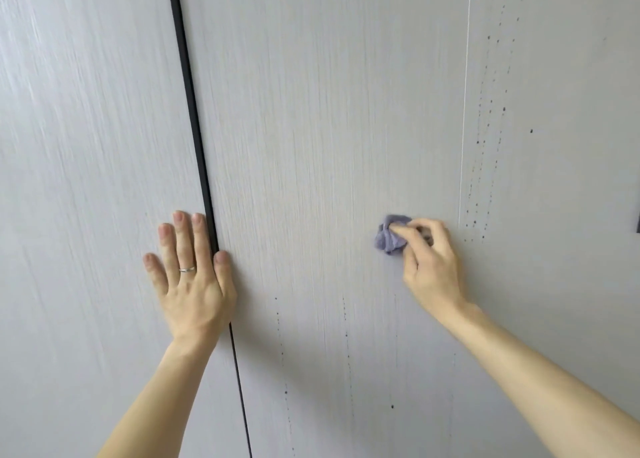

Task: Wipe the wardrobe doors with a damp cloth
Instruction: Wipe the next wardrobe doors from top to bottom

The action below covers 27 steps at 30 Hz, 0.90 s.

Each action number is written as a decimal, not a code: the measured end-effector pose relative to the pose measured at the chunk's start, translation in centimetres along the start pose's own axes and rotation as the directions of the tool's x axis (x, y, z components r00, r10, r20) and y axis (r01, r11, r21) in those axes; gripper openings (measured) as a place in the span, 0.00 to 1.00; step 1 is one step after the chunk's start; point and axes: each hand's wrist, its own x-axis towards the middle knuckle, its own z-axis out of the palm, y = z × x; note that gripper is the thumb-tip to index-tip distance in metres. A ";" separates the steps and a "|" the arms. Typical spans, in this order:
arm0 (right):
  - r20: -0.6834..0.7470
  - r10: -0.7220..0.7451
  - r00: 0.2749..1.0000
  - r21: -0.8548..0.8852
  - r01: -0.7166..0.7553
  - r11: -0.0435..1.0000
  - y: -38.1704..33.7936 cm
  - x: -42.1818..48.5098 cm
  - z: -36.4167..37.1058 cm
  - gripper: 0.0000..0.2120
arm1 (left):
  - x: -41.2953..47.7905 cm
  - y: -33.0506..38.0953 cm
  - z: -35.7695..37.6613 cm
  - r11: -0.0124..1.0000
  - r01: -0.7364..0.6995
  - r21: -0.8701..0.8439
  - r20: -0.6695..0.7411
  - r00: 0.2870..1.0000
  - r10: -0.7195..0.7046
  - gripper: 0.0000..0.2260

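Head view: our two bare forearms come up from the bottom edge. Our left hand (188,274) lies flat with the fingers straight and slightly spread, palm pressed on the left door (86,145). Its thumb and index finger sit right along the dark gap (194,111) between the doors, and there is a ring (187,269) on one finger. Our right hand (431,260) is a bit blurred, with its fingers curled and pinching a bunched purple cloth (391,234). We see the cloth touching the middle door (329,111), well right of the left hand and at about the same height. It sticks out up and left of the right fingers. Just right of the right hand a thin pale seam (464,111) runs up the wardrobe front. Dark specks (485,145) trail in vertical lines past the seam, above and right of the right hand. More of them show lower down, between our forearms. We cannot tell what the small dark shape (638,222) at the far right edge is.
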 end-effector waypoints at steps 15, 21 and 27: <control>-0.105 0.340 0.935 0.092 -0.331 0.939 1.1 0.4 -0.9 0.22 | 0.0 -0.1 0.1 1.000 -0.002 -0.002 -0.047 0.999 0.002 0.27; -0.231 0.289 0.929 0.104 -0.272 0.957 1.0 4.7 -0.5 0.19 | 0.4 0.3 0.4 1.000 0.026 -0.011 -0.061 0.998 -0.027 0.28; 0.124 0.130 0.984 0.005 -0.131 0.991 1.4 -11.2 1.0 0.17 | -0.1 0.2 0.8 0.999 0.010 0.053 -0.100 0.995 -0.005 0.27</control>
